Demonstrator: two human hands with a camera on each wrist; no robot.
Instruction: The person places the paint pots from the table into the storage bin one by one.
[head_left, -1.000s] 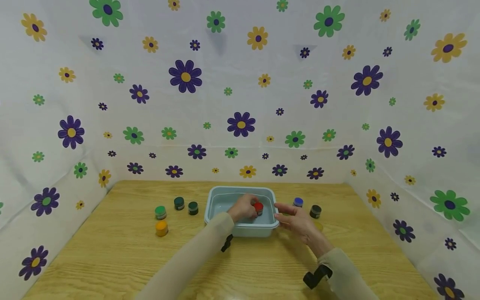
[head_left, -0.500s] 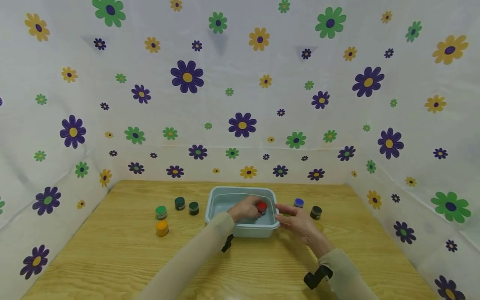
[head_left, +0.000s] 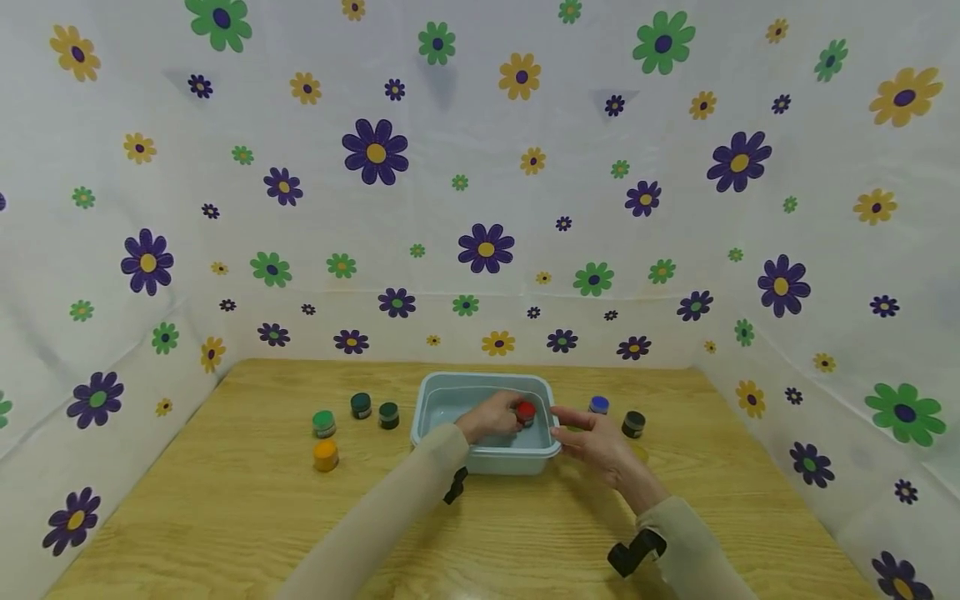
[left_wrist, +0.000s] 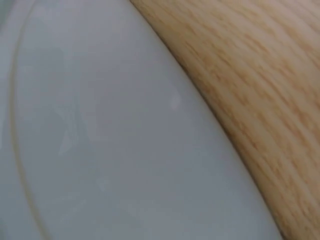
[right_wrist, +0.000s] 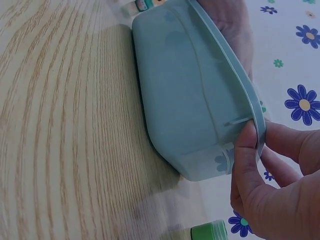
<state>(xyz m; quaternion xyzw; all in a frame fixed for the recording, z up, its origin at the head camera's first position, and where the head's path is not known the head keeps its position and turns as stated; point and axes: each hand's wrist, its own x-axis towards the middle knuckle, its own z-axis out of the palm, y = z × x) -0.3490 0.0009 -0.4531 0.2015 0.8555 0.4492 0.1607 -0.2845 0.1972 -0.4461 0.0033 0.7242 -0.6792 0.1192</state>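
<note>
A light blue plastic box [head_left: 480, 462] stands on the table. Inside it, toward its right end, my left hand [head_left: 491, 418] has thumb and fingers round a red-lidded jar [head_left: 527, 412]. My right hand [head_left: 600, 450] is at the box's right end; in the right wrist view this hand [right_wrist: 275, 175] pinches the rim of the box [right_wrist: 175, 100] between thumb and fingers. The left wrist view is filled by the box wall [left_wrist: 125, 125] close up, with neither the left hand nor the jar showing.
Left of the box stand jars with orange [head_left: 326, 455], green [head_left: 324, 423] and dark [head_left: 361, 405] [head_left: 388, 415] lids. To the right are a blue-lidded jar [head_left: 598, 405], a dark one [head_left: 633, 423] and a yellow item [head_left: 640, 452] partly behind my right hand. Flowered cloth surrounds the table.
The red-lidded jar has shifted slightly right inside the box, and more of its lid shows beside my left fingers. My right hand has stayed at the rim.
</note>
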